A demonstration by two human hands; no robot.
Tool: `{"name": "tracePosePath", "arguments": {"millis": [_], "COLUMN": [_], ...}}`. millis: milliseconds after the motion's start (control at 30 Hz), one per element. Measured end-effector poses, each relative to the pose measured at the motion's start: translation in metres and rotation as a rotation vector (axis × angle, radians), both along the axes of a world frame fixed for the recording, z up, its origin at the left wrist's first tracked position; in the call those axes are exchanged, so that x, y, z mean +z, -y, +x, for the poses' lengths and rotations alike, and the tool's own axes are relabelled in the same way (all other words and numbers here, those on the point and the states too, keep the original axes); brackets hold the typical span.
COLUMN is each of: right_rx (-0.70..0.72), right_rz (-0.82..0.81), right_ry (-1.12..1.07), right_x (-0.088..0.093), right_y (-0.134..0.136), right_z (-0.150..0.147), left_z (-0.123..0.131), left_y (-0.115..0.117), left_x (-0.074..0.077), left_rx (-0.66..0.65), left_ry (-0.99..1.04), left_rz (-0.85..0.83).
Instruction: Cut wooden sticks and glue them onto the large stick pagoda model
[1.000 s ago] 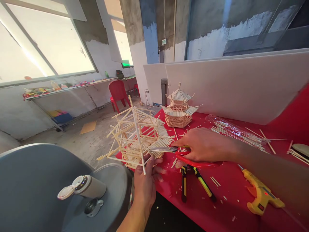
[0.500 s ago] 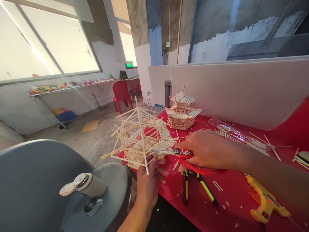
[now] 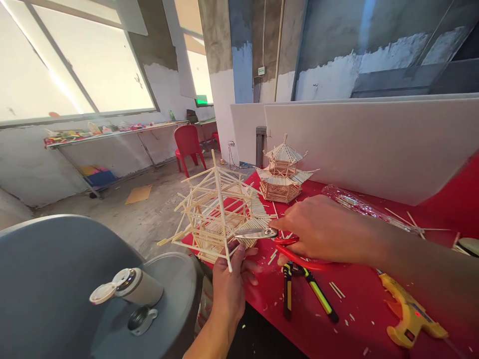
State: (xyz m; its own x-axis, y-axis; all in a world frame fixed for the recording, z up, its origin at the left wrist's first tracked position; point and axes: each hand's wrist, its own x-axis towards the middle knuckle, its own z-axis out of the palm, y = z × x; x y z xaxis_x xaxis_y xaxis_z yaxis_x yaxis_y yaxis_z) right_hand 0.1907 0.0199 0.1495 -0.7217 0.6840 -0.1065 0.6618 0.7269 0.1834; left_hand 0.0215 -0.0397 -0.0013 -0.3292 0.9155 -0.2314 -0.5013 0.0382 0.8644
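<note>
My left hand grips the lower near corner of a pavilion model built from thin wooden sticks, with a partly slatted roof on its right side. In my right hand are red-handled scissors. Their metal blades lie against the model's near corner, by the long sloping stick and just above my left fingertips. Below my right hand, pliers with black and yellow handles rest spread on the red table. A finished-looking stick pagoda stands behind.
A yellow glue gun with a red light lies at the right. Behind my right arm is a clear plastic bag of sticks. Cut sticks and scraps litter the table. At left, a grey chair holds a white bottle and its cap.
The view has shifted very slightly. Both hands, the scissors and the pavilion model stay in nearly the same places.
</note>
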Motion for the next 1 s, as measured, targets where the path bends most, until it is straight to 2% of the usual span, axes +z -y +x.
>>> {"name": "tracePosePath", "arguments": {"millis": [333,600,733,867,1000], "right_rx": [0.003,0.003,-0.04,-0.104,-0.178], "right_rz": [0.009,0.009,-0.032,-0.123,-0.158], "right_ry": [0.073,0.064,-0.016,-0.202,-0.424], "right_x": [0.009,0.006,0.002,-0.017,-0.062], "right_y": [0.001,0.001,0.007,0.025,0.061], "right_z": [-0.009,-0.008,0.002,0.029,0.063], "left_z": [-0.001,-0.002,-0.002,0.001,0.011], "left_y": [0.001,-0.001,0.004,0.022,0.039], "left_x": [-0.001,-0.004,-0.003,-0.004,-0.005], "left_rx": [0.002,-0.009,-0.03,-0.113,-0.194], "left_ry": [0.004,0.004,0.018,0.054,0.091], "left_rz": [-0.011,0.002,-0.015,-0.048,-0.016]}}
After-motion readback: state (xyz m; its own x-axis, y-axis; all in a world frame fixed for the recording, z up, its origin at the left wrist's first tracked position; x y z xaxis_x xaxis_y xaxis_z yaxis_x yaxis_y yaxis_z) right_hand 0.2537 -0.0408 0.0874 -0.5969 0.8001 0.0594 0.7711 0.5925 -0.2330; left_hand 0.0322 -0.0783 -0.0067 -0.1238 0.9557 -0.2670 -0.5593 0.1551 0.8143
